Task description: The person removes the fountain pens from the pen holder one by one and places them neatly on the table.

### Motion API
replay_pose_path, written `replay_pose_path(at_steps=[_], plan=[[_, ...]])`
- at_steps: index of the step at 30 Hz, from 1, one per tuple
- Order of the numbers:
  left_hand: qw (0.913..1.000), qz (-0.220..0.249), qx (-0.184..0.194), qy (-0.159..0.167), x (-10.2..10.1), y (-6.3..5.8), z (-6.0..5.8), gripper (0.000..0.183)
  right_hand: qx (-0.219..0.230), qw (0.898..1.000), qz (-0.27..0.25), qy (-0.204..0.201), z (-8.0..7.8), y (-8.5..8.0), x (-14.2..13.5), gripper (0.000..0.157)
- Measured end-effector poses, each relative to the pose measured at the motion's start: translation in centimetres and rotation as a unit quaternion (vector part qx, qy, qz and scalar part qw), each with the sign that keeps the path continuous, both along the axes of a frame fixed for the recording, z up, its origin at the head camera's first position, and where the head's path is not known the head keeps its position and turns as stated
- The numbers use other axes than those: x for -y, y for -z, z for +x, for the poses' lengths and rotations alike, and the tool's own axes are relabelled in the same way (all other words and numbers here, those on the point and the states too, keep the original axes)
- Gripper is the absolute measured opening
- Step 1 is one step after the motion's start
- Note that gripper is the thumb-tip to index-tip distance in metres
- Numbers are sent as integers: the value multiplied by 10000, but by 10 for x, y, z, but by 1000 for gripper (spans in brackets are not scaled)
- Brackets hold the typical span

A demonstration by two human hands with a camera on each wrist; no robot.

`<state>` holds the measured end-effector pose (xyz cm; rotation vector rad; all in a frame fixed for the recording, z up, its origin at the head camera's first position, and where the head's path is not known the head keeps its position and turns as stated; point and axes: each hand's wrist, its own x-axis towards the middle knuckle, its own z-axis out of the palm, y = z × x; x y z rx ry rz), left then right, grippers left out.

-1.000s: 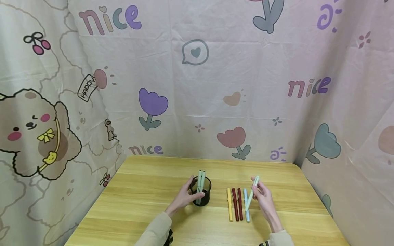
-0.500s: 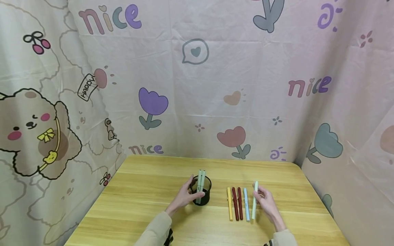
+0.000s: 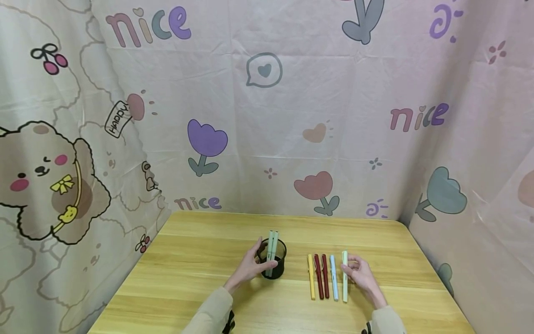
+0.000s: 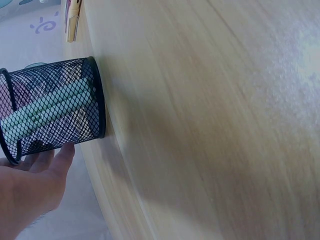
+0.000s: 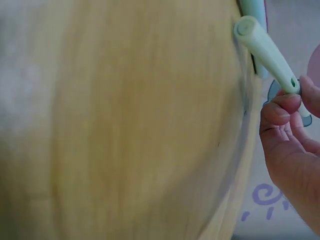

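A slim, smooth pale green pen (image 3: 345,285) is at the right end of a row on the table, its long axis running almost straight away from the person, one end toward the far edge and the other toward the near side. In the right wrist view its blunt, round end faces the camera; whether its whole length touches the wood cannot be told. The right hand (image 3: 362,274) pinches it between thumb and fingers, around its farther half. Just left of it lies a slim light blue pen (image 3: 333,278), then two dark red pens (image 3: 325,278) with clips side by side, then a yellow pen (image 3: 311,280), all nearly parallel, their far ends tipped slightly left. Farther left, well apart from the row, an upright round black wire-mesh cup (image 3: 280,268) is held by the left hand (image 3: 249,269), thumb across its near side and fingers behind. Two more pale green pens (image 3: 273,243) stand inside, steeply upright, their tops above the rim. Beneath everything is a light yellow wood-grain table (image 3: 196,250) with rounded far corners. Beige sleeves (image 3: 210,310) cover both forearms. Pale, creased cloth (image 3: 267,120) hangs around the table, printed with tulips, "nice" lettering and, at left, a large winking bear (image 3: 46,176).
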<state>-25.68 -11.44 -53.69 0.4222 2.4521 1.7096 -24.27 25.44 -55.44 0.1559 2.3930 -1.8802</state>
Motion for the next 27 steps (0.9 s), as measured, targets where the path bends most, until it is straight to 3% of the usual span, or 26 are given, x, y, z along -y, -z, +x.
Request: replay_pose_path(at_steps=[11,27], plan=[[10000,10,-32,-19,0,0,1,106,187,9997,168,-31,-6,6,-1,34],[10000,4,-52,18,0,0,-1,106,79,9880,1542,-9,-12,8,4,40]])
